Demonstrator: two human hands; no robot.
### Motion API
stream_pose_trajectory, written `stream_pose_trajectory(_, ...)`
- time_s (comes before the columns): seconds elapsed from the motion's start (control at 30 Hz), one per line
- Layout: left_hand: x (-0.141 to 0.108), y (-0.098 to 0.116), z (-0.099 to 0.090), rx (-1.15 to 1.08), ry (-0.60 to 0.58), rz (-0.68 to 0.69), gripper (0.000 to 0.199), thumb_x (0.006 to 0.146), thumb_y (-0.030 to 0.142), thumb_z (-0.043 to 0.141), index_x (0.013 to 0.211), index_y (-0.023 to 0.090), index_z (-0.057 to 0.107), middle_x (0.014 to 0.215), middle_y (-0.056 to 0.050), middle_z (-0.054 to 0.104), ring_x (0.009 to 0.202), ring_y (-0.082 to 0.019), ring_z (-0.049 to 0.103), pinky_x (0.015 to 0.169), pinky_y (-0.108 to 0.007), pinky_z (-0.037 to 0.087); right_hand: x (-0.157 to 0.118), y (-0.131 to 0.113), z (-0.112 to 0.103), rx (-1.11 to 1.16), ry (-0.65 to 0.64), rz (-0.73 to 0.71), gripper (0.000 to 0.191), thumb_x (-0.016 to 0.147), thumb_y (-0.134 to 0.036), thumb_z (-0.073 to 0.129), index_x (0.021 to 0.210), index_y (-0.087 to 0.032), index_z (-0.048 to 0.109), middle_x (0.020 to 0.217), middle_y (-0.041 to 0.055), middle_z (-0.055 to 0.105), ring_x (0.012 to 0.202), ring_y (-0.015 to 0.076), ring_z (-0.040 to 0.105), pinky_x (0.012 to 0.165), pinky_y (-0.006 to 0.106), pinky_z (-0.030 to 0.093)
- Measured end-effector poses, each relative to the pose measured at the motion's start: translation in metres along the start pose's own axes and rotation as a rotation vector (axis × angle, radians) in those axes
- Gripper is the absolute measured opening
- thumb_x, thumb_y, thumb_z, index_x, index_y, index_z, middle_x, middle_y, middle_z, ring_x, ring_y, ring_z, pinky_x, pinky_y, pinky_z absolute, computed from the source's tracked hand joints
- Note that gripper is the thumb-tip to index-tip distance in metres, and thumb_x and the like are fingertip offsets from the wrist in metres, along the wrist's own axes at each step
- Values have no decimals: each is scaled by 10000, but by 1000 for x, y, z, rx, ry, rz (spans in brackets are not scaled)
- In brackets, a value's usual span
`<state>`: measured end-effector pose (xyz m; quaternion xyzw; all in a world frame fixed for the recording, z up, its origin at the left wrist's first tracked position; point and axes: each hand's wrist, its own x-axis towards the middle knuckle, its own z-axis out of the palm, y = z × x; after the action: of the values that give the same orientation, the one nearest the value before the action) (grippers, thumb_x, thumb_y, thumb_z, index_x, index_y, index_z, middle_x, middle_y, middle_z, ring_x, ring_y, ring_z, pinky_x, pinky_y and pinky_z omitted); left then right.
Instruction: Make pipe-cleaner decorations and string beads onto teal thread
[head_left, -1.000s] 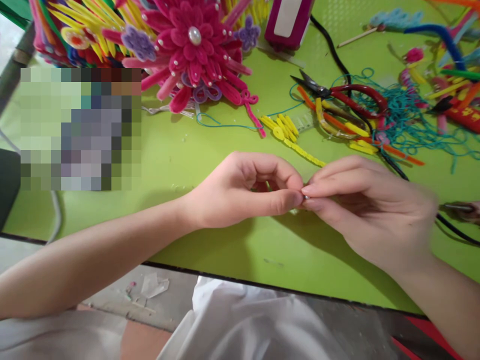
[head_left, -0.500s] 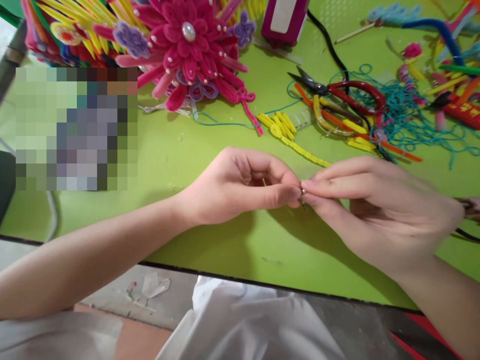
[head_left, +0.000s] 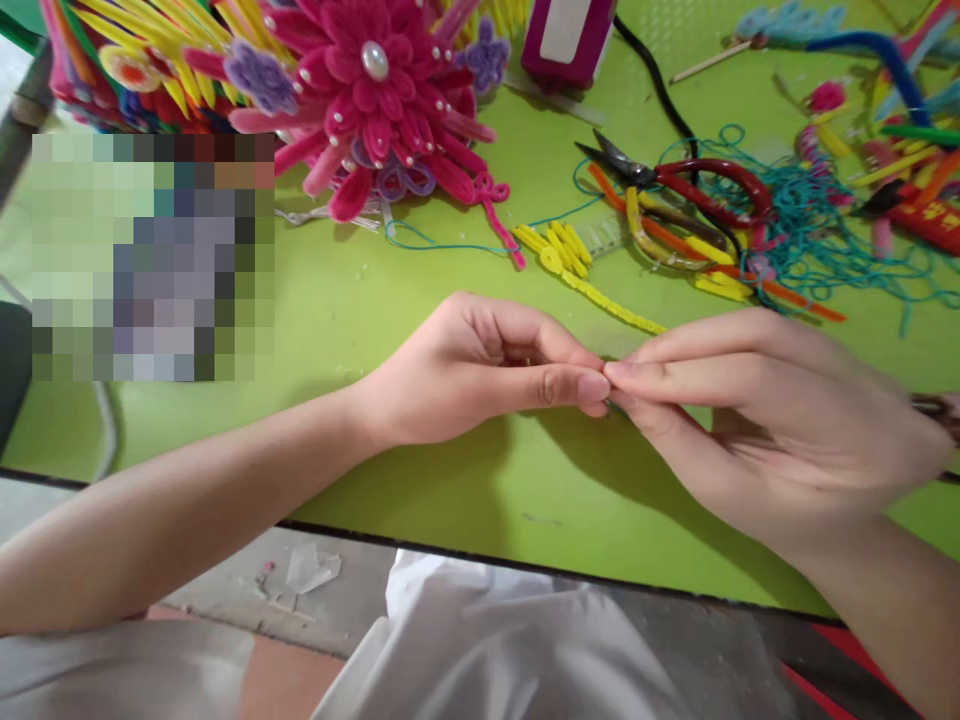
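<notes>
Above the green table (head_left: 420, 490), my left hand (head_left: 487, 375) is closed, thumb pressed against the forefinger. My right hand (head_left: 787, 420) meets it fingertip to fingertip, its thumb and forefinger pinched as well. Whatever lies between the fingertips is tiny and almost wholly covered; only a dark greenish bit shows below them. Just beyond the hands lies a strip of yellow pipe cleaner (head_left: 607, 306) with short folded yellow pieces beside it. Farther back are red-handled scissors (head_left: 712, 185), their blades apart, lying partly over orange and yellow pipe cleaners.
A large pink pipe-cleaner flower (head_left: 360, 110) with pearl beads stands at the back left. Tangled teal cord (head_left: 810, 240) spreads at the right, near coloured scraps. A purple box (head_left: 566, 45) and a black cable (head_left: 660, 80) are at the back. The table's dark front edge (head_left: 480, 565) runs below my hands.
My right hand has shifted slightly right, its fingertips still against my left hand's. A small shiny bit that showed between the fingertips is now covered.
</notes>
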<state>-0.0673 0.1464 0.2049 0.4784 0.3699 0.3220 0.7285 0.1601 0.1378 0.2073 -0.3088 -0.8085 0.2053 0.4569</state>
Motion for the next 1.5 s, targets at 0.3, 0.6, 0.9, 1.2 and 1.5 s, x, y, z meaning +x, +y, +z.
stream_pose_trajectory(0.3, 0, -2, -1, 45, 26, 15, 220, 812, 393, 929, 899, 203, 857, 851, -42, 837, 861, -209, 822, 766, -260, 678, -2, -4, -1, -21, -27, 146, 158, 877, -242, 865, 990, -342, 821, 940, 16, 811, 796, 205, 763, 677, 336, 625)
stream_pose_trajectory(0.6, 0, -1, -1, 26, 31, 14, 177, 836, 351, 913, 914, 204, 853, 875, -38, 840, 868, -197, 821, 798, -260, 676, 0, -3, 0, 48, -2, 174, 186, 870, -190, 859, 974, -342, 827, 908, 4, 805, 771, 206, 756, 654, 345, 627)
stream_pose_trajectory(0.9, 0, -1, 1, 46, 23, 31, 117, 897, 310, 848, 899, 193, 842, 860, -32, 832, 831, -173, 802, 749, -231, 643, -2, 0, 0, 96, -33, 188, 229, 858, -134, 854, 982, -322, 811, 924, -17, 799, 790, 178, 736, 716, 334, 612)
stream_pose_trajectory(1.2, 0, -2, 3, 49, 37, 86, 77, 921, 254, 818, 881, 191, 837, 844, -21, 828, 773, -146, 790, 714, -208, 627, -12, 5, -3, 144, -83, 308, 160, 919, -214, 807, 1036, -323, 813, 878, -15, 785, 756, 173, 739, 724, 318, 617)
stream_pose_trajectory(1.5, 0, -4, 2, 63, 24, 86, 105, 889, 289, 857, 882, 186, 837, 828, -30, 821, 749, -153, 778, 696, -223, 621, -7, 2, -3, 35, -102, 219, 130, 949, -182, 763, 979, -304, 797, 851, -20, 797, 701, 157, 729, 651, 308, 575)
